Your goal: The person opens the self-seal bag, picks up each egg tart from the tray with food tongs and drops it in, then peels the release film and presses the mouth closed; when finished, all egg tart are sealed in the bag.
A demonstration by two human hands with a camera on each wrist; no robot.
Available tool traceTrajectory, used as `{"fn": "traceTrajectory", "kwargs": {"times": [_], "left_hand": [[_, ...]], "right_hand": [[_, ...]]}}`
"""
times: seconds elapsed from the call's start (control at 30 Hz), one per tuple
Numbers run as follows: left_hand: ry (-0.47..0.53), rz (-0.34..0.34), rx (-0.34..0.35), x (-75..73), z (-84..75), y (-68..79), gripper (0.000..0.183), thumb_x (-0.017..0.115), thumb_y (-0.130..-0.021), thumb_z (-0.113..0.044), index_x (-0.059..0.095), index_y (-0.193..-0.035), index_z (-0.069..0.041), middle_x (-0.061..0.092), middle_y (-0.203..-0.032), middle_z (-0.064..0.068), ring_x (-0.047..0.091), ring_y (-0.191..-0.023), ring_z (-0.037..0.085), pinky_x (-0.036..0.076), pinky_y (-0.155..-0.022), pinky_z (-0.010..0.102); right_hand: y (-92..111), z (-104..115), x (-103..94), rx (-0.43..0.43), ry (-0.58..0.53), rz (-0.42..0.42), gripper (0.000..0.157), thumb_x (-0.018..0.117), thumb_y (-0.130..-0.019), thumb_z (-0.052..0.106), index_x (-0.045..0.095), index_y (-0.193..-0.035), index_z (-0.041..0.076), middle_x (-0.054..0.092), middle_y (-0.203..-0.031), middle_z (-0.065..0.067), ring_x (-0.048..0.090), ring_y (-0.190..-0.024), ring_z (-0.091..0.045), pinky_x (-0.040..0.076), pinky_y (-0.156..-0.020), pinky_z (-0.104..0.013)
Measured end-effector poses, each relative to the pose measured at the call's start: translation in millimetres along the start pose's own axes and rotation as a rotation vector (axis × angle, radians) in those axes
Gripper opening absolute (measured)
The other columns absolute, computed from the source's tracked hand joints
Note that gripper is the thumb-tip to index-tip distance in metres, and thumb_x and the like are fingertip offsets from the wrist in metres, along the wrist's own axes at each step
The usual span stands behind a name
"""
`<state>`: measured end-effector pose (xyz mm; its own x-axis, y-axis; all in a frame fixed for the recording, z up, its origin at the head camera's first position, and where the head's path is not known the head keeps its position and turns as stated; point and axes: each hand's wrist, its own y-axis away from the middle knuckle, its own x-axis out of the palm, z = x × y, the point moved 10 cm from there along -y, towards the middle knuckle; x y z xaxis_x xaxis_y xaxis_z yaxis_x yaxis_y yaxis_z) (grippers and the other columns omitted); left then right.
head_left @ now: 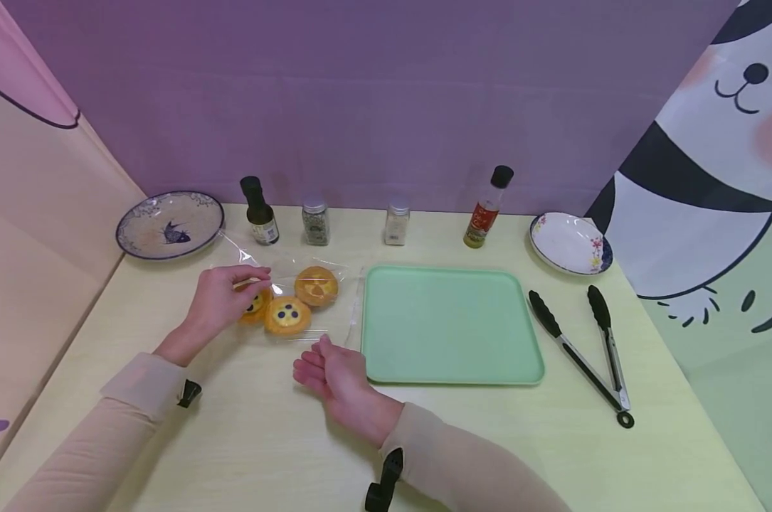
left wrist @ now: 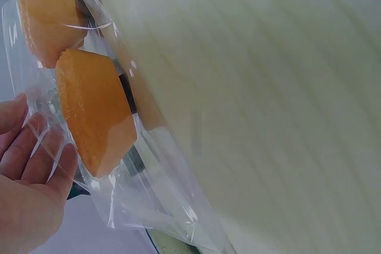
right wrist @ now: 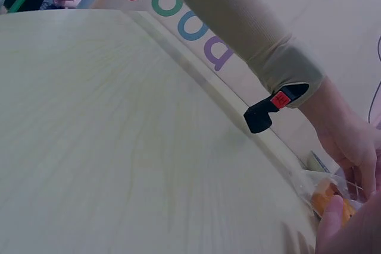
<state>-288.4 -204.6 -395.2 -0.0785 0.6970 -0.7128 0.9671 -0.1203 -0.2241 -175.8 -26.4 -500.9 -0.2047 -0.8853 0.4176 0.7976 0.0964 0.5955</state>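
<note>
A clear plastic bag (head_left: 331, 316) holding round golden tarts (head_left: 287, 316), some dotted with dark spots, lies left of the green tray. My left hand (head_left: 228, 293) pinches the bag's film between thumb and fingers at its left side, above one partly hidden tart. In the left wrist view, orange tarts (left wrist: 95, 114) show through the film beside the fingers. Close to the bag's lower right corner is my right hand (head_left: 341, 380), palm turned up and fingers loosely bent around nothing. Whether its thumb touches the bag I cannot tell.
A green tray (head_left: 452, 327) lies beside the bag. Black-tipped tongs (head_left: 590, 366) and a small flowered dish (head_left: 568, 243) are to its right. An oval plate (head_left: 168, 226), a dark bottle (head_left: 260, 213), two shakers (head_left: 316, 224) and a red-labelled bottle (head_left: 486, 211) line the back.
</note>
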Motion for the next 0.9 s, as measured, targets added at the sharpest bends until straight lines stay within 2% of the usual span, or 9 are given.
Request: {"fn": "traceTrajectory", "kwargs": {"times": [0.1, 0.33, 0.6, 0.77, 0.83, 0.9], "left_hand": [[-0.001, 0.001, 0.003, 0.3, -0.9, 0.1, 0.018, 0.067, -0.087, -0.011, 0.072, -0.102, -0.003, 0.068, -0.11, 0.013, 0.06, -0.105, 0.033, 0.051, -0.087, 0.047], [-0.012, 0.003, 0.001, 0.2, 0.4, -1.6, 0.017, 0.068, -0.086, -0.009, 0.072, -0.101, -0.004, 0.069, -0.109, 0.012, 0.061, -0.104, 0.031, 0.052, -0.087, 0.047], [-0.058, -0.005, 0.088, 1.3, -6.5, -4.0, 0.015, 0.069, -0.084, -0.011, 0.073, -0.097, -0.003, 0.069, -0.107, 0.015, 0.062, -0.102, 0.036, 0.047, -0.089, 0.052], [-0.11, 0.017, 0.119, 3.7, -11.5, -10.6, 0.017, 0.07, -0.084, -0.013, 0.072, -0.098, -0.003, 0.069, -0.106, 0.015, 0.063, -0.098, 0.035, 0.049, -0.081, 0.049], [-0.124, 0.026, 0.117, 2.9, -14.9, -15.7, 0.019, 0.07, -0.084, -0.014, 0.072, -0.099, -0.004, 0.07, -0.105, 0.014, 0.062, -0.098, 0.035, 0.048, -0.081, 0.048], [-0.141, 0.052, 0.117, 2.8, -21.5, -23.1, 0.02, 0.07, -0.084, -0.017, 0.072, -0.1, -0.005, 0.07, -0.105, 0.014, 0.061, -0.101, 0.035, 0.045, -0.088, 0.049]], "right_hand": [[-0.5, 3.7, 1.2, 0.001, -0.02, -0.017, 0.032, 0.05, -0.097, 0.021, 0.056, -0.115, -0.006, 0.064, -0.107, -0.021, 0.068, -0.09, -0.027, 0.058, -0.075, -0.037], [-2.8, 5.9, 2.1, -0.007, -0.027, -0.052, 0.029, 0.053, -0.096, 0.018, 0.055, -0.112, -0.006, 0.065, -0.104, -0.022, 0.069, -0.087, -0.027, 0.058, -0.075, -0.036], [-5.8, 4.2, 1.3, -0.043, -0.019, -0.067, 0.023, 0.049, -0.094, 0.006, 0.055, -0.111, -0.009, 0.067, -0.101, -0.022, 0.069, -0.088, -0.029, 0.058, -0.073, -0.036], [-6.0, 3.5, -0.6, -0.059, -0.014, -0.069, 0.022, 0.048, -0.095, 0.004, 0.054, -0.112, -0.009, 0.067, -0.099, -0.022, 0.07, -0.087, -0.029, 0.058, -0.074, -0.037], [-5.7, 3.6, -1.3, -0.063, -0.009, -0.072, 0.022, 0.047, -0.096, 0.004, 0.054, -0.112, -0.01, 0.067, -0.099, -0.022, 0.069, -0.087, -0.03, 0.058, -0.074, -0.037], [-5.3, 3.9, -1.2, -0.067, -0.006, -0.07, 0.023, 0.047, -0.096, 0.005, 0.054, -0.111, -0.011, 0.067, -0.099, -0.023, 0.069, -0.089, -0.031, 0.057, -0.075, -0.038]]}}
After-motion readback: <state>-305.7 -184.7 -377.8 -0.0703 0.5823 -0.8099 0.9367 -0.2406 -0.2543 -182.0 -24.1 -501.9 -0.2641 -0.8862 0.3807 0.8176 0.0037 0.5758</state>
